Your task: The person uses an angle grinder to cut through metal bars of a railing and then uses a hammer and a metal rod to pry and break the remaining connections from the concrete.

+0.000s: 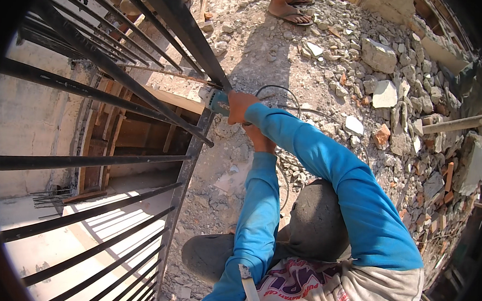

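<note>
"Right hand (pixel 243 107) first: what is it grasping?"

"It is wrapped round the back of a teal power tool with a silver-grey metal head (pixel 219 103). The left hand (pixel 260 139) sits just behind it, nearer the person's body. Its fingers are mostly hidden, so I cannot tell whether it grips the tool too."

"Which way does the tool lie?"

"To the left of both hands, its long axis running roughly crosswise, with the silver-grey head on the left, away from the palms. The right hand is the nearer one, although its arm has to reach across from the right."

"And what does the head face?"

"A railing of long black metal bars (pixel 88 160). The tool is at the upper end of the railing's flat black edge bar (pixel 186 172), close by the foot of a thick black metal post (pixel 186 30). I cannot tell if the head touches either."

"Anything in the way?"

"Post and bars crowd the head's side. A thin black cable (pixel 277 86) loops over the ground just beyond the right hand. Farther right spreads a heap of broken grey masonry (pixel 379 55) with a pale round pole (pixel 459 125) across it. Another person's sandalled foot (pixel 292 14) stands ahead, well apart."
</note>
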A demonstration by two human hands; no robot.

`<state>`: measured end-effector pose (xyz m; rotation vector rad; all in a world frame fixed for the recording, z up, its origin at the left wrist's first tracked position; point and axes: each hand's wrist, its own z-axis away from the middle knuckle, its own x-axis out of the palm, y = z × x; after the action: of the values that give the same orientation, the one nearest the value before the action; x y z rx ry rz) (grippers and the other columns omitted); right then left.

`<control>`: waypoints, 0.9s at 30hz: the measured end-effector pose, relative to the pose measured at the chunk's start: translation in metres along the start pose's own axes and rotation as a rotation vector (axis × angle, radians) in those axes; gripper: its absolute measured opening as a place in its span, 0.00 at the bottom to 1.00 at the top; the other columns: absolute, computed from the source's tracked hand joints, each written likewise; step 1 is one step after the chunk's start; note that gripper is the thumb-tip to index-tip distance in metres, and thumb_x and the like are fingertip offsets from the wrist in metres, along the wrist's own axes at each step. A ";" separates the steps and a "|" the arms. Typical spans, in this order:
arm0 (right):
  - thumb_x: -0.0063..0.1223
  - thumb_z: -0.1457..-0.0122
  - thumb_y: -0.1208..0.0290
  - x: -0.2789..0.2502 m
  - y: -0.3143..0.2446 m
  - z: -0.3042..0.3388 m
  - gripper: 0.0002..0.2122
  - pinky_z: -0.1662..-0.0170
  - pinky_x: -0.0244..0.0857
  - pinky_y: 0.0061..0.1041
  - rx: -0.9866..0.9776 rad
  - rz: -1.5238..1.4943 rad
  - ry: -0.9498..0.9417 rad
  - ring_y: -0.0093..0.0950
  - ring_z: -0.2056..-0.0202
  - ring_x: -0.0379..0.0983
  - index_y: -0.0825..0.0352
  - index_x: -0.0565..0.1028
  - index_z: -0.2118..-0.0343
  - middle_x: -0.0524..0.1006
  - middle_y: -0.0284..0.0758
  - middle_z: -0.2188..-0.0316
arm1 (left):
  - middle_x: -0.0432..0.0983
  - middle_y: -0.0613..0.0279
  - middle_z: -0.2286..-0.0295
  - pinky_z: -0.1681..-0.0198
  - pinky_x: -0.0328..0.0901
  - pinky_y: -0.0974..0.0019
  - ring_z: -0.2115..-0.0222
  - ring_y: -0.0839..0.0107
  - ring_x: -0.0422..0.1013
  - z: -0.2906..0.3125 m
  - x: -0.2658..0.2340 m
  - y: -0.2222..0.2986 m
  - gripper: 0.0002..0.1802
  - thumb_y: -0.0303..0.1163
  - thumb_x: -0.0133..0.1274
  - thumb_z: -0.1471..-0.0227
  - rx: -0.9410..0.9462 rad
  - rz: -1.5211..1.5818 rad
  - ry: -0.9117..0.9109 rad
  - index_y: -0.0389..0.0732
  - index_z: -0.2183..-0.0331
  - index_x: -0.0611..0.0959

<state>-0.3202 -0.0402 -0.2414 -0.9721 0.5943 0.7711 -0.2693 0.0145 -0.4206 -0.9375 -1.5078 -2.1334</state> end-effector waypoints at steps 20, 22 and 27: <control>0.65 0.60 0.64 0.003 -0.001 0.000 0.30 0.59 0.70 0.36 -0.029 0.016 0.043 0.42 0.61 0.76 0.73 0.65 0.55 0.77 0.47 0.63 | 0.65 0.56 0.52 0.48 0.62 0.60 0.52 0.64 0.66 -0.003 -0.009 -0.006 0.20 0.42 0.36 0.37 -0.048 0.072 -0.045 0.47 0.47 0.62; 0.64 0.60 0.64 0.001 -0.006 0.000 0.30 0.59 0.71 0.36 -0.039 0.026 0.037 0.41 0.61 0.76 0.73 0.65 0.55 0.77 0.46 0.63 | 0.65 0.56 0.52 0.49 0.63 0.60 0.52 0.64 0.66 -0.007 -0.015 -0.005 0.19 0.42 0.36 0.37 -0.039 0.136 -0.063 0.47 0.47 0.62; 0.64 0.59 0.63 0.000 -0.006 0.001 0.30 0.59 0.71 0.35 -0.036 0.033 0.034 0.40 0.60 0.76 0.73 0.65 0.54 0.77 0.46 0.63 | 0.66 0.57 0.53 0.50 0.64 0.60 0.53 0.65 0.67 -0.006 -0.018 -0.009 0.18 0.39 0.37 0.37 -0.006 0.056 -0.074 0.47 0.47 0.63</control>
<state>-0.3148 -0.0413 -0.2382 -1.0125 0.6294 0.7983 -0.2640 0.0105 -0.4407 -1.0596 -1.4926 -2.0859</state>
